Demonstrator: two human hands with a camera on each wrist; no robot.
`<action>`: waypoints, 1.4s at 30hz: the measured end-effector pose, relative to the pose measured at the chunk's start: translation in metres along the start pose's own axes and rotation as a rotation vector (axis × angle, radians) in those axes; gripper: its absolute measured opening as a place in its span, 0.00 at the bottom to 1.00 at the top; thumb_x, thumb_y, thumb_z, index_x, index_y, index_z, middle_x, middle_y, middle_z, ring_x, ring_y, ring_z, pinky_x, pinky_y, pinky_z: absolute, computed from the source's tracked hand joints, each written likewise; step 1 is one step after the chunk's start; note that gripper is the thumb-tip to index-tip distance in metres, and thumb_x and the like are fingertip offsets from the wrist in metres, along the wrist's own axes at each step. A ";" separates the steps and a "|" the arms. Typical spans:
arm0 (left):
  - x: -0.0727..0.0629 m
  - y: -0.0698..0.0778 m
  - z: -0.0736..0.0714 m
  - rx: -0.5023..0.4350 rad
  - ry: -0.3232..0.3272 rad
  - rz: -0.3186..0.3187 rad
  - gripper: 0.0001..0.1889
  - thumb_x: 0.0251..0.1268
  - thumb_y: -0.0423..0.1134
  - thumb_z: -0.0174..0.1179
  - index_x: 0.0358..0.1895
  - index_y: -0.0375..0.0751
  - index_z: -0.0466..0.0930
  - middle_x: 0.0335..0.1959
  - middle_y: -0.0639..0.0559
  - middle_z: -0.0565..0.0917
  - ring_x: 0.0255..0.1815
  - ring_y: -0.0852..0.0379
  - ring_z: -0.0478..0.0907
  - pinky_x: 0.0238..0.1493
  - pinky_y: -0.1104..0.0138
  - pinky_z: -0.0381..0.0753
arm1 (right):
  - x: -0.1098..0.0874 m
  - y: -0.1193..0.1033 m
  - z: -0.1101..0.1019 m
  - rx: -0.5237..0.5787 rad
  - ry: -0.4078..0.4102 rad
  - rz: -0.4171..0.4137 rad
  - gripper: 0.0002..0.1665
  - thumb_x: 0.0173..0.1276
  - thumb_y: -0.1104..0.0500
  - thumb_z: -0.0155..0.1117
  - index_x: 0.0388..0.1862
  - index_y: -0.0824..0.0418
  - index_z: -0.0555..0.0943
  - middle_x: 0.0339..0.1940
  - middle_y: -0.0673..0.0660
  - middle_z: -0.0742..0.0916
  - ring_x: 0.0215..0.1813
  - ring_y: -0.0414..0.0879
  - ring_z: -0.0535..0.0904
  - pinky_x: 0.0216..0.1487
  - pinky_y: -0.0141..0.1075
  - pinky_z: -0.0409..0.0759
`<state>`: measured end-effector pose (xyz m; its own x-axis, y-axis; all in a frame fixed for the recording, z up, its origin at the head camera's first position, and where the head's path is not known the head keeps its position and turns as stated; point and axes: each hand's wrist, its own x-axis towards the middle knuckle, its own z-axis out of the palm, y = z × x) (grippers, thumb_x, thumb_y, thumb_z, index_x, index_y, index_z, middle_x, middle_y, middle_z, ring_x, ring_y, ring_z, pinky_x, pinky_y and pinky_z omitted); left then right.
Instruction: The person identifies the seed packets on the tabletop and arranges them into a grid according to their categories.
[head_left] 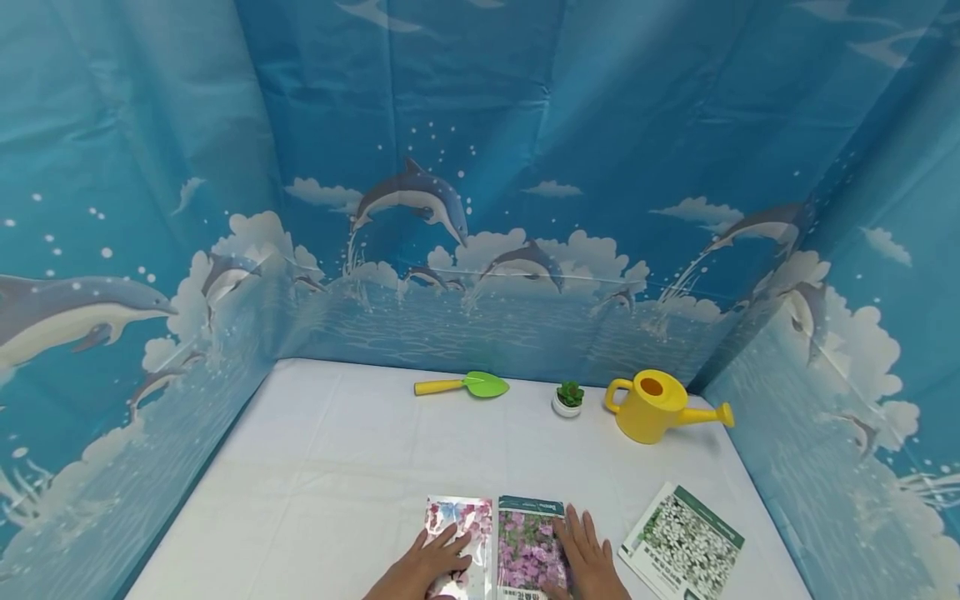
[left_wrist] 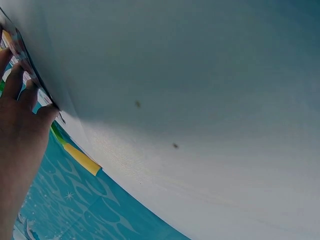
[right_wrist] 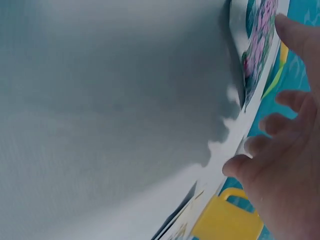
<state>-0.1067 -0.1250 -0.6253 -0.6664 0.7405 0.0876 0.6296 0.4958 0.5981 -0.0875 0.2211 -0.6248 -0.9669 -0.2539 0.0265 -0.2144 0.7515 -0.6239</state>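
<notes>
- Left hand [head_left: 431,568]: fingers spread, resting on pink packet [head_left: 481,542], well short of back edge of table [head_left: 337,483]; presumably steadying it.
- Right hand [head_left: 589,557]: fingers spread at right edge of purple packet [head_left: 527,546], perhaps squaring the pair.

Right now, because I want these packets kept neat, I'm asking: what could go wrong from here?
The left grip rests on the pink-flowered packet, which lies close beside the purple-flowered packet; a sideways push might make their edges overlap. The right grip is at the purple-flowered packet's right side, so swinging outward it could nudge the slanted white-flowered packet.
</notes>
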 end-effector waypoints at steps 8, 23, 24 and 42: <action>0.000 -0.001 0.002 0.034 0.009 0.007 0.34 0.83 0.64 0.52 0.76 0.43 0.78 0.82 0.41 0.70 0.85 0.43 0.63 0.72 0.34 0.72 | 0.002 0.011 -0.019 -0.200 0.072 0.118 0.55 0.71 0.38 0.73 0.82 0.71 0.67 0.83 0.79 0.63 0.82 0.83 0.54 0.68 0.87 0.48; 0.002 0.003 0.000 0.062 0.000 -0.012 0.33 0.82 0.64 0.54 0.75 0.43 0.79 0.81 0.42 0.71 0.84 0.43 0.64 0.71 0.34 0.73 | -0.002 0.060 -0.074 -0.208 -0.038 0.496 0.70 0.73 0.29 0.67 0.83 0.82 0.50 0.84 0.83 0.45 0.84 0.82 0.34 0.75 0.80 0.29; 0.002 0.003 0.000 0.059 0.002 -0.011 0.33 0.82 0.63 0.54 0.75 0.43 0.79 0.81 0.42 0.71 0.84 0.43 0.64 0.71 0.34 0.73 | -0.004 0.064 -0.076 -0.209 -0.033 0.512 0.72 0.72 0.27 0.67 0.82 0.83 0.50 0.84 0.84 0.46 0.84 0.82 0.34 0.75 0.80 0.30; 0.002 0.003 0.001 0.033 0.012 -0.003 0.32 0.85 0.61 0.50 0.75 0.43 0.80 0.81 0.41 0.71 0.84 0.40 0.64 0.71 0.32 0.71 | -0.022 0.112 -0.078 -0.188 0.053 0.708 0.75 0.74 0.21 0.58 0.81 0.86 0.45 0.83 0.84 0.43 0.84 0.81 0.30 0.76 0.78 0.27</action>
<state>-0.1063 -0.1217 -0.6242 -0.6725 0.7339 0.0956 0.6408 0.5127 0.5714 -0.1013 0.3578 -0.6343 -0.8871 0.3572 -0.2923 0.4483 0.8176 -0.3612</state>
